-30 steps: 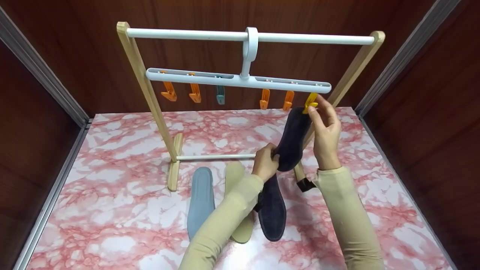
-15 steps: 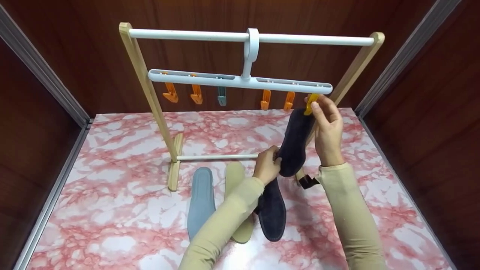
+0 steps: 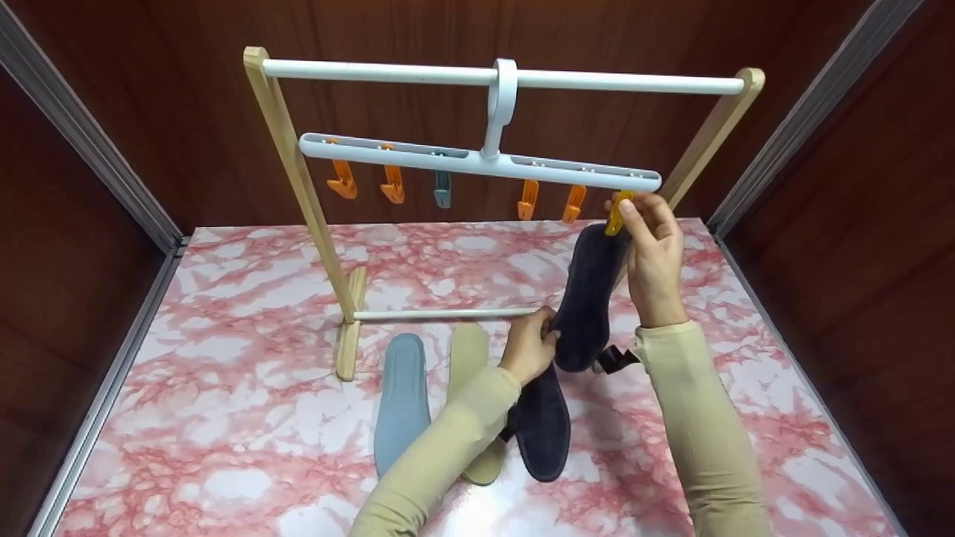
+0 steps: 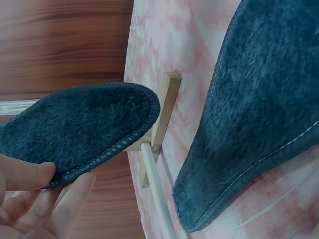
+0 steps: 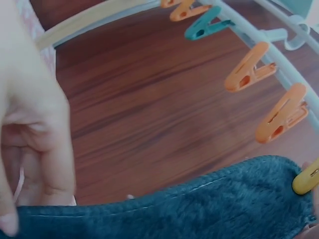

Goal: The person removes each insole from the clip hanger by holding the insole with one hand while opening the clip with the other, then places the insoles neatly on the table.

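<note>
A dark fuzzy insole (image 3: 586,306) hangs upright below the right end of the hanger. My left hand (image 3: 528,344) pinches its lower left edge between thumb and fingers, as the left wrist view also shows at the insole's plush side (image 4: 89,124). At its top end sits a yellow clothespin (image 3: 615,215), overlapping the insole's upper edge. My right hand (image 3: 655,261) pinches this clothespin, thumb in front, other fingers behind. Flat on the table below my left hand lies a second dark insole (image 3: 542,432), its upper end hidden by that hand.
A light-blue clip hanger (image 3: 403,154) hangs from the rack's white top bar (image 3: 388,71), with orange clothespins (image 3: 527,200) and a teal one (image 3: 442,189). A grey-blue insole (image 3: 403,395) and a beige insole (image 3: 468,350) lie on the table, partly under my left sleeve.
The held insole, the clothespin and both hands have moved slightly down. My right thumb has shifted up along the clothespin. The hanger's right end tilts a little lower.
</note>
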Demonstrator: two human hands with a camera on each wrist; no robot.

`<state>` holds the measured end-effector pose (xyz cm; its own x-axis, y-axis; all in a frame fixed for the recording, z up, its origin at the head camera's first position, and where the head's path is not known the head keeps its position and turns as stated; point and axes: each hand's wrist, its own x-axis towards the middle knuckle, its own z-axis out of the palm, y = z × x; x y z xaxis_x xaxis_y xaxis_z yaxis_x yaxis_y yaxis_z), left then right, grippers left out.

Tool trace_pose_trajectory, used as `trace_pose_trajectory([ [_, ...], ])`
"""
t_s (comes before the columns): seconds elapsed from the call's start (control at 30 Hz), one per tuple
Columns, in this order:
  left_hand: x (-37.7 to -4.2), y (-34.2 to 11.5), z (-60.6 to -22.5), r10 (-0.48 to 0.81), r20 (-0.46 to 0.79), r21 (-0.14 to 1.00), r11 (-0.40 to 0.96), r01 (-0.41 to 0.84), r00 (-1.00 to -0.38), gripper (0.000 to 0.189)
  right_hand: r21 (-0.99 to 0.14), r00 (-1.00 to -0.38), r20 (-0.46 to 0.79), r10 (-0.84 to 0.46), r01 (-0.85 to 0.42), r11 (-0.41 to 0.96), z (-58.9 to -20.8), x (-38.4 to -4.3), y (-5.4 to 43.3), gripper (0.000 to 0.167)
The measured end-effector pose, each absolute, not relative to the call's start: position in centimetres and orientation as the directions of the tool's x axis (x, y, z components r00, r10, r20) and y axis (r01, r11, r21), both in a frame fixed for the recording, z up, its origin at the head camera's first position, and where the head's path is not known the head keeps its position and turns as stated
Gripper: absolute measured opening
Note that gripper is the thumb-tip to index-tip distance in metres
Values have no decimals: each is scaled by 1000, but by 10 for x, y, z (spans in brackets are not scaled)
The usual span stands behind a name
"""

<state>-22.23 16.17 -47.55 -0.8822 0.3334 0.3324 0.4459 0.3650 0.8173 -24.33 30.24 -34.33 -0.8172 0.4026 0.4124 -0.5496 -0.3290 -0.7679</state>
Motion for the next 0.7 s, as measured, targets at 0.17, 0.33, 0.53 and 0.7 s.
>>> trace_pose_trajectory([
  [0.17,-216,157,-482,345,306,830,360,427,-887,12,-772,-824,408,393,-541,-334,-341,-244,305,8],
  [0.33,-211,150,-486,364,286,832,364,418,-886,13,-776,-836,399,377,-526,-347,-340,-244,305,11],
  [0.53,-207,143,-488,388,281,829,362,426,-878,15,-766,-852,382,357,-508,-394,-342,-243,304,15],
  [0.7,-202,139,-487,401,268,834,358,419,-876,16,-768,-855,396,335,-508,-390,-344,-242,304,20],
])
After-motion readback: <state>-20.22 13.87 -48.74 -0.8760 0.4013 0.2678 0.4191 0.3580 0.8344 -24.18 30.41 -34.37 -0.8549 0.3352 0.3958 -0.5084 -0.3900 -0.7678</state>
